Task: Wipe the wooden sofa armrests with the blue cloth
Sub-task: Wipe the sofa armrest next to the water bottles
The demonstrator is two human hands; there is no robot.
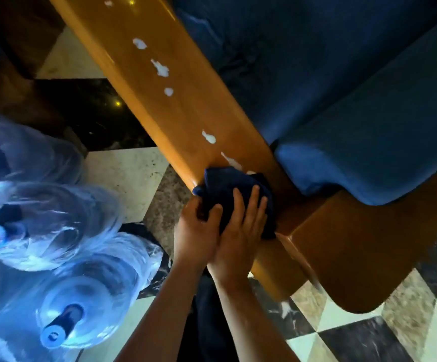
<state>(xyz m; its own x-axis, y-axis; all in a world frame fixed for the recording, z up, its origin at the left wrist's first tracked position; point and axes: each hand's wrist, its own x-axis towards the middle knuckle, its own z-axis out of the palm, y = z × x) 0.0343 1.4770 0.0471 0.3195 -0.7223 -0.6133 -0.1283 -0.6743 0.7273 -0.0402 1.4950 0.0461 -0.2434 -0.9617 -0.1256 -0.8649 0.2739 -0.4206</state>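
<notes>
A glossy wooden armrest [175, 105] runs from the top left down to the middle of the view, dotted with several white foam blobs [161, 69]. The dark blue cloth [225, 184] lies bunched on the armrest's near end. My left hand [195, 231] grips the cloth's near left edge. Beside it, my right hand [241, 231] lies flat on the cloth, fingers spread and pressing it onto the wood. Both forearms come up from the bottom centre.
Blue sofa cushions [369, 100] fill the right. The wooden sofa base [348, 257] juts out at lower right. Large blue water bottles [63, 296] stand on the floor at the left. Checkered tiles [356, 335] lie below.
</notes>
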